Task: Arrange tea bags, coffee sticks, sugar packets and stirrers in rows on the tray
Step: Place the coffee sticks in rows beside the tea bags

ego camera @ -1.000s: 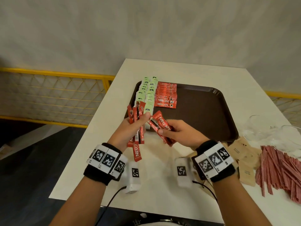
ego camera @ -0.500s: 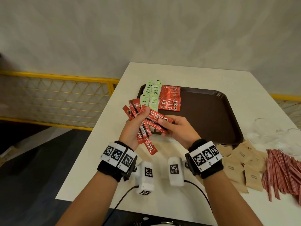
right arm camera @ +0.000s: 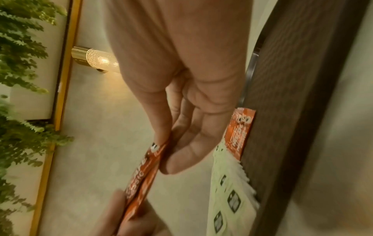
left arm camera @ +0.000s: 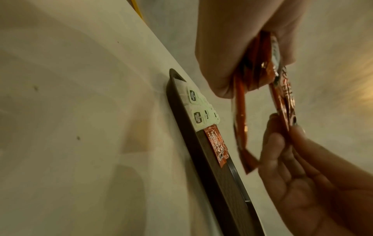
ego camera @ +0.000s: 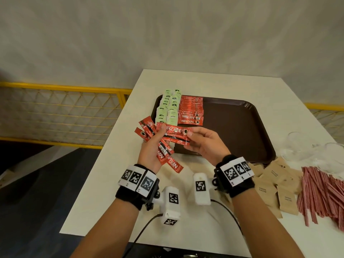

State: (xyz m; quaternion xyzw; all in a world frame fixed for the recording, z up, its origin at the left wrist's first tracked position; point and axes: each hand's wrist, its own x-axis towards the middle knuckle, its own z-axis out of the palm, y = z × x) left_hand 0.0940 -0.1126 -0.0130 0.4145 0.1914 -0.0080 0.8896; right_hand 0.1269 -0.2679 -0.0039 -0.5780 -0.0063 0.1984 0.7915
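Two red coffee sticks [ego camera: 174, 134] held level above the near left corner of the brown tray [ego camera: 236, 127], pinched at one end by thumb and fingers of the right hand [ego camera: 203, 144]. Opposite end under the thumb of the left hand [ego camera: 151, 149], fingers curled around a fanned bunch of further red sticks [ego camera: 147, 128]. On the tray: green tea bags [ego camera: 169, 108] in two overlapping columns at the left edge, a stacked row of coffee sticks [ego camera: 190, 110] just beside them. On the white table [ego camera: 195, 226], right of the hands: brown sugar packets [ego camera: 275, 183] and red striped stirrers [ego camera: 323, 190] in loose heaps.
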